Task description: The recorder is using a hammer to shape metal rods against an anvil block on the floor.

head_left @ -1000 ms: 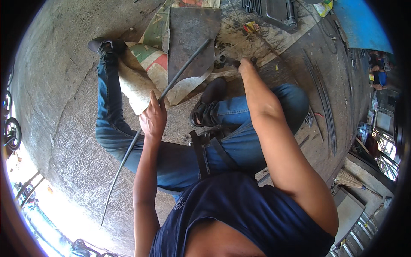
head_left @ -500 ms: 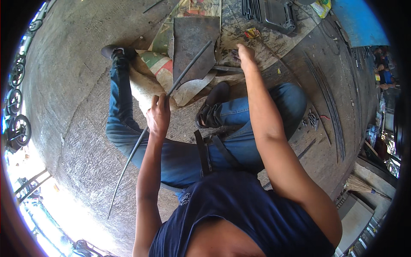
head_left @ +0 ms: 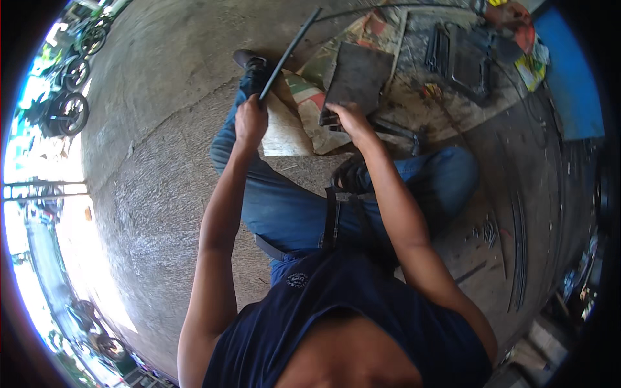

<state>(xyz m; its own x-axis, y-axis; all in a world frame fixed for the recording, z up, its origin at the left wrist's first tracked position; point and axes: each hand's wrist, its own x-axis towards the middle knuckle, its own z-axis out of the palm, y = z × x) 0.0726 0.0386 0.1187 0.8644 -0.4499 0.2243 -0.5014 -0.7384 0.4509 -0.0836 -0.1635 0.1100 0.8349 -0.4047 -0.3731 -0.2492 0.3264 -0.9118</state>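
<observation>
My left hand [head_left: 251, 121] is closed round a long dark metal rod [head_left: 290, 53], which slants up and away to the right. At the near left edge of a dark flat metal plate [head_left: 358, 76], my right hand [head_left: 347, 120] has its fingers curled on the rim. The fingertips are partly hidden there. The plate lies on a worn, painted sheet [head_left: 284, 126] on the ground. Just right of my right hand lies a dark hammer-like tool [head_left: 402, 131].
A dark metal box [head_left: 462, 71] stands at the far right. Another person's hand [head_left: 511, 14] is beyond it, near something red. Long thin bars [head_left: 519, 252] and small metal pieces [head_left: 490, 233] lie right of my bent knee. Parked motorcycles [head_left: 68, 113] line the far left.
My right hand has come down and left onto the plate's edge. My left hand has raised the rod farther forward. The view has turned, and another person's hand now shows at the far right.
</observation>
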